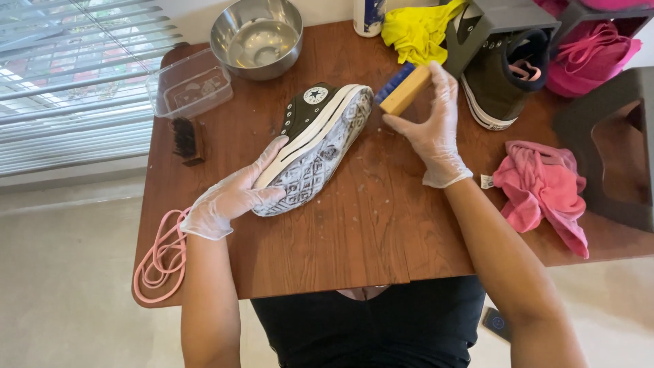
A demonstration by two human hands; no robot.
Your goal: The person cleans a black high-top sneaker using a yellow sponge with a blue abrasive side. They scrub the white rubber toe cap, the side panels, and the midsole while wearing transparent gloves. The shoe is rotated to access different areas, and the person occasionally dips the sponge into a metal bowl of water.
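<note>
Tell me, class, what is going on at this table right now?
A person in clear gloves holds a dark sneaker on its side with the left hand, its sudsy sole turned up. The right hand grips a wooden brush just off the toe. A steel bowl, a plastic tub, a second sneaker and a pink cloth sit around on the table.

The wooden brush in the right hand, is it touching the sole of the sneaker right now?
Apart. The head view shows bare table between the brush, held by the right hand, and the sneaker.
</note>
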